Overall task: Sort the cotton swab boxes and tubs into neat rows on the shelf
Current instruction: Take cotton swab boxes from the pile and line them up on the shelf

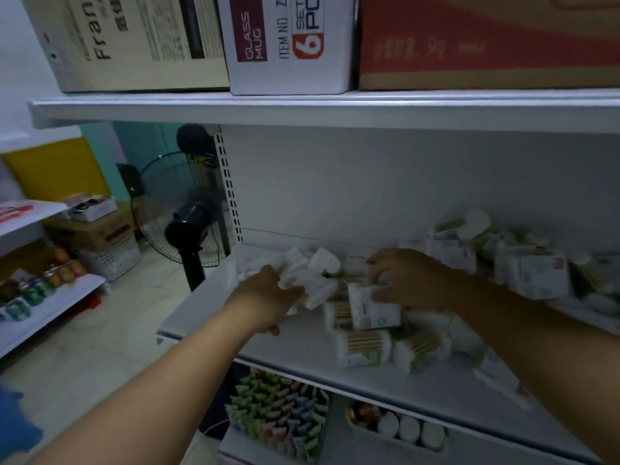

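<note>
My right hand (409,280) is gripping a cotton swab box (372,308), fingers curled over its top edge and thumb pressing its face. I am holding it upright, label toward me, probably so it can go down squarely as the start of a row.

My left hand (268,297) is reaching in at nine o'clock from that box. Its thumb is lying on a white pack (313,290) and its fingers are curling underneath, but the blur is stopping me from telling whether the pack is truly gripped or only touched.

At six o'clock from the box, two clear tubs (364,347) are lying on their sides near the front lip of the shelf (208,303), stick bundles showing through the walls. At two o'clock from my right hand a loose pile (536,273) of more boxes is leaning every way against the back panel, so I judge the sorting is barely begun.

My right forearm is covering whatever is lying behind it, the pile is running out of view at three o'clock, and the printing on every pack is too smeared to read.
</note>
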